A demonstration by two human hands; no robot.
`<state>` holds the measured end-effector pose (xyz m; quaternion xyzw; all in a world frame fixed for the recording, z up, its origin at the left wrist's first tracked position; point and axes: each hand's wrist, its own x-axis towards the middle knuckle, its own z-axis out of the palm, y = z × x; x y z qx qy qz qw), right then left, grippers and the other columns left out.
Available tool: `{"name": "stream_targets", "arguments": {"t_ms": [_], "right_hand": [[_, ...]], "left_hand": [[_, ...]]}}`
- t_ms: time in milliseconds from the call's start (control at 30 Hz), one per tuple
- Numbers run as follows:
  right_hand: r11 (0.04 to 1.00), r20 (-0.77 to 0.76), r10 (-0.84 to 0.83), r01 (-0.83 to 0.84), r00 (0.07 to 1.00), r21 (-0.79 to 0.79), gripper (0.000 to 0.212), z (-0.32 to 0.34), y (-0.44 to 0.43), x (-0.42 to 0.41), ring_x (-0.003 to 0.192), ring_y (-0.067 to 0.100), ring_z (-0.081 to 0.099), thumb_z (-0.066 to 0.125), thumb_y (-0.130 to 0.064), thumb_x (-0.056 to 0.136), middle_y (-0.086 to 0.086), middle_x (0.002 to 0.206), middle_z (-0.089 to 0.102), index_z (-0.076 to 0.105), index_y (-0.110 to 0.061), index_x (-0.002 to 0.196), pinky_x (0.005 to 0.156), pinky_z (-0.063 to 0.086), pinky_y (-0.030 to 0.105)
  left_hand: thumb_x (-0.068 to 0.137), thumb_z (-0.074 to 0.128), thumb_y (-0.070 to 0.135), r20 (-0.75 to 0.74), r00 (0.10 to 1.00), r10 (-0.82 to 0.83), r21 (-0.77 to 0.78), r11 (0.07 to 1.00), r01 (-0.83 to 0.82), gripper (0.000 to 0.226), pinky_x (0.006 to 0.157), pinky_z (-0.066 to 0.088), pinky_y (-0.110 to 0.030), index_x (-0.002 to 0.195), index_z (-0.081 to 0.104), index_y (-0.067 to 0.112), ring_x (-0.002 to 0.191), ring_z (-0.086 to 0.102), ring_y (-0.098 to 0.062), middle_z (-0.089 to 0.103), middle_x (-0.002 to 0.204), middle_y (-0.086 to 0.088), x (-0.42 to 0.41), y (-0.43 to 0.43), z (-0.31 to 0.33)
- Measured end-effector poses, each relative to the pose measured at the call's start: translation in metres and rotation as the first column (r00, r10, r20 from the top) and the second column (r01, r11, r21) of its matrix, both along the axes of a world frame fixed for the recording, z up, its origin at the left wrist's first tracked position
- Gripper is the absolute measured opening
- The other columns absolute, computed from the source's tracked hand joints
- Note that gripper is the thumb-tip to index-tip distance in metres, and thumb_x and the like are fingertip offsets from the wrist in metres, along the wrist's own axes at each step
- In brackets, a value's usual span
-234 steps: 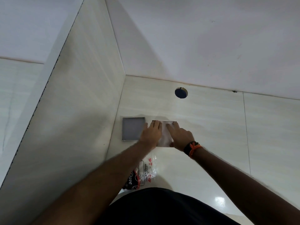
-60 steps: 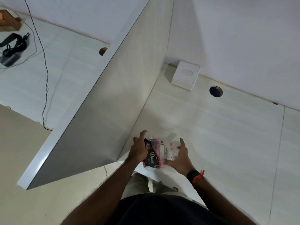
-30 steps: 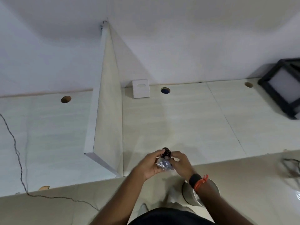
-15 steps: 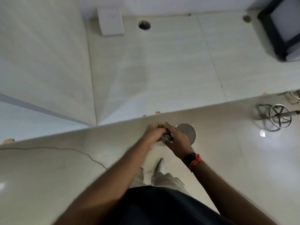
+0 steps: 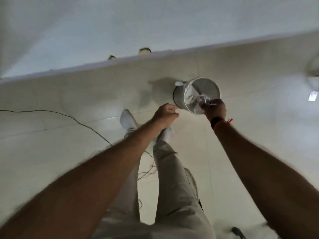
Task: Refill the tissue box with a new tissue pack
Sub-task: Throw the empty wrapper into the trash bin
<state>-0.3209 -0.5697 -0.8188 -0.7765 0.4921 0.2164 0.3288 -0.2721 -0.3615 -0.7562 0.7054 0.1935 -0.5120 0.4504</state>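
My right hand (image 5: pixel 215 108) holds the crumpled clear tissue wrapper (image 5: pixel 203 101) over the open mouth of a round metal waste bin (image 5: pixel 207 87) on the floor. The bin holds some white paper. My left hand (image 5: pixel 166 114) hangs beside the bin's left side, fingers curled, with nothing in it. The tissue box is out of view.
The desk's front edge (image 5: pixel 120 63) runs across the upper frame. A thin black cable (image 5: pixel 69 118) trails over the tiled floor at left. My legs and shoes (image 5: pixel 127 119) stand just left of the bin. A blurred chair base (image 5: pixel 312 73) sits at far right.
I have looked down from the desk to the floor. The wrapper, held in both hands before, is now in my right hand alone over the bin; my left hand let go.
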Motion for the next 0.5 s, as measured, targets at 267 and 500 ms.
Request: {"name": "stream_targets", "arguments": {"t_ms": [267, 500], "right_hand": [[0.985, -0.056, -0.114, 0.105, 0.992, -0.136, 0.035, -0.146, -0.028, 0.009, 0.095, 0.032, 0.071, 0.073, -0.038, 0.08, 0.014, 0.096, 0.077, 0.074, -0.005, 0.092, 0.071, 0.043, 0.03], [0.96, -0.145, -0.066, 0.103, 0.987, 0.262, 0.061, -0.197, -0.044, 0.033, 0.072, 0.007, 0.058, 0.08, -0.011, 0.077, 0.005, 0.11, 0.058, 0.055, -0.003, 0.133, 0.06, 0.057, 0.013]], "left_hand": [[0.084, 0.066, 0.013, 0.056, 0.989, -0.137, 0.045, 0.99, 0.134, 0.03, 0.075, 0.046, -0.024, 0.113, 0.068, 0.017, 0.083, 0.063, -0.018, 0.073, 0.096, -0.004, -0.006, 0.007, -0.117], [0.083, 0.064, 0.014, 0.074, 0.978, -0.195, 0.067, 0.979, 0.19, 0.03, 0.077, 0.046, -0.024, 0.112, 0.07, 0.019, 0.088, 0.067, -0.017, 0.072, 0.092, 0.001, -0.017, 0.017, -0.133]]}}
